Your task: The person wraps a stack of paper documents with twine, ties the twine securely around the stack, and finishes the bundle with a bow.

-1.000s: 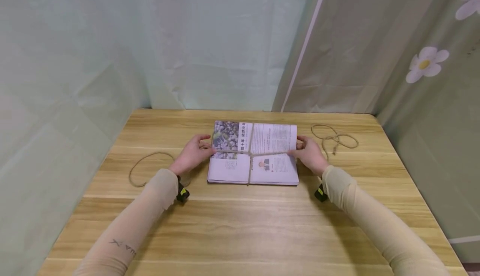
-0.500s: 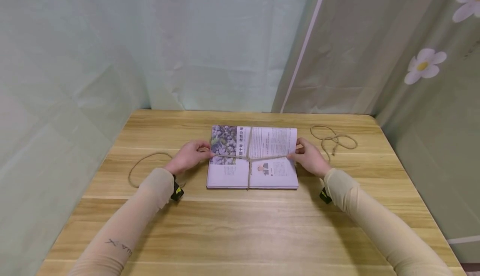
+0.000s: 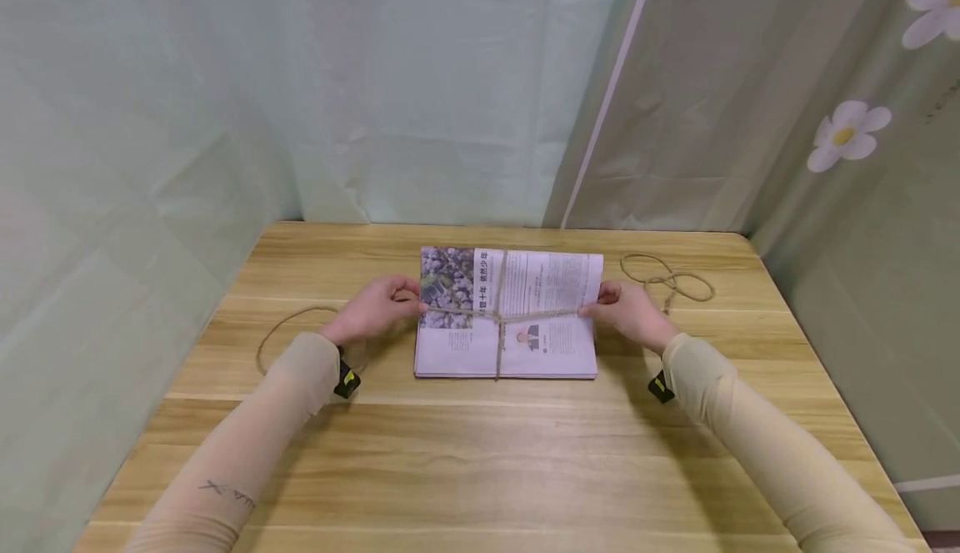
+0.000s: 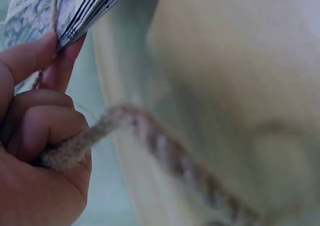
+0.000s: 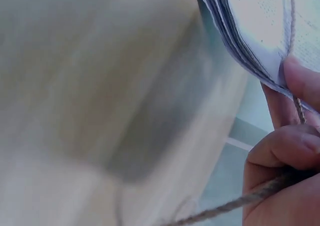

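Note:
A stack of folded newspapers lies on the table, with twine crossing over its top. At its left edge my left hand pinches the newspapers and the crossing twine, thumb above and a finger beneath. The left wrist view shows that hand's other fingers curled round a twine tail. My right hand pinches the opposite edge likewise, thumb pressing near the twine. Its curled fingers hold another twine tail in the right wrist view. The underside of the stack is hidden.
Loose twine lies in loops on the wooden table beyond my right hand. Another twine loop curves out beside my left wrist. A pale curtain hangs behind the table, with a flower-printed one at the right.
The stack has shifted slightly towards me, and its far right corner now reaches further right. Both hands have spread a little outward, still holding the newspapers and twine.

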Tool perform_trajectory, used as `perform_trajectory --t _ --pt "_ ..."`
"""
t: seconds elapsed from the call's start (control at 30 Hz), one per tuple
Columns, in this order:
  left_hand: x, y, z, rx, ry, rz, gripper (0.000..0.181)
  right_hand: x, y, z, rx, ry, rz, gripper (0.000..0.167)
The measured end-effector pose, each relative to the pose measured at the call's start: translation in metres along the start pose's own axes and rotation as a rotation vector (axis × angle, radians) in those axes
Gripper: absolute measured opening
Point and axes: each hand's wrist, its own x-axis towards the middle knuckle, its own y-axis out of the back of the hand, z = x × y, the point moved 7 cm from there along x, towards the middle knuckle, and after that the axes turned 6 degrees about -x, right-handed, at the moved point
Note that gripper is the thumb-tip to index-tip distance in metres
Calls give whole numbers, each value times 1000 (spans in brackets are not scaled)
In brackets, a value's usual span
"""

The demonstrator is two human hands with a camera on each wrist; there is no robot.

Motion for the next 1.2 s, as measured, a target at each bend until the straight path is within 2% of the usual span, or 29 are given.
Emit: perform_trajectory --t 0.13,0.23,0.33,0.47,0.63,0.8,0.9,0.97,1.07,1.2 --pt "-2 8 10 6 -9 -16 50 -4 10 -15 -57 59 27 29" --pt "-2 16 17 8 -14 0 57 -5 17 -24 -65 98 48 31" --pt "-3 23 22 1 -21 26 57 -7 24 -31 -75 117 72 32" --pt "-4 29 30 2 -56 49 39 -11 33 -40 -93 141 108 30" --pt "-9 36 45 81 -156 104 18 -16 44 -51 -134 217 187 21" --pt "-15 40 56 181 -199 154 15 -22 52 -61 -262 354 295 12" --pt "-18 41 62 241 -238 176 8 -26 53 -66 -336 460 338 22" --pt "-19 41 66 300 -282 185 9 -28 52 -69 -390 524 356 33" --pt "-23 38 70 379 -376 184 26 -30 50 -72 -473 593 384 44" --pt "-29 34 78 514 -582 205 29 -32 50 -72 -536 641 416 53"
